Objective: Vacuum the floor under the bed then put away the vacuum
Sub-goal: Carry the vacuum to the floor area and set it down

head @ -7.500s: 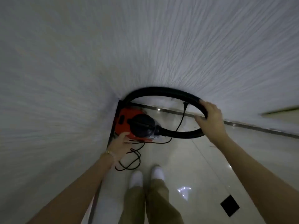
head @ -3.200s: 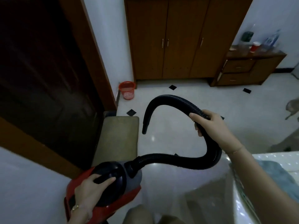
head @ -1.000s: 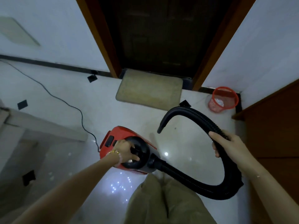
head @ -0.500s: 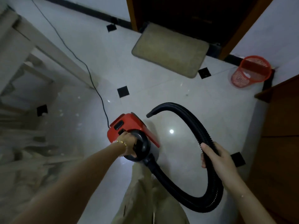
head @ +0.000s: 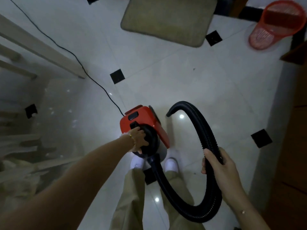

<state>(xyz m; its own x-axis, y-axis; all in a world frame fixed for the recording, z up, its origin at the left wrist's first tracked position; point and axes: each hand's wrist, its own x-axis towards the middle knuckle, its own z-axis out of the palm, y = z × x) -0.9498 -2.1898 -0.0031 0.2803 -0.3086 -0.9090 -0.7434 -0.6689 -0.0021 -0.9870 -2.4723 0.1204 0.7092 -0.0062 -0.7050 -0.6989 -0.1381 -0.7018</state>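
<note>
The left hand (head: 138, 140) has its fingers curled round the black carrying handle on top of the red vacuum (head: 144, 118) and grips it; a gold bracelet sits at the wrist. The vacuum is in the middle of the view, just ahead of and partly over the person's white shoes (head: 172, 164). Whether its base touches the floor (head: 182, 77) cannot be told.

A black ribbed hose (head: 207, 135) leaves the near end of the vacuum and loops down past the khaki trousers (head: 131, 196). It then swings round to the right and climbs into an arch, with its open end pointing down just beside the vacuum's right side, apart from it. The right hand (head: 219, 168) grips the hose on the rising part of the loop, with the thumb on its left and the fingers wrapped round the other side.

A thin black cord (head: 93, 80) runs from the far end of the vacuum across the floor toward the far left corner. A tan doormat (head: 167, 20) lies at the far edge of the floor, and a red mesh basket (head: 275, 24) stands near the far right corner. A brown wooden cabinet (head: 295, 130) lines the right edge. Pale wooden rails (head: 41, 52), blurred, run along the left edge
</note>
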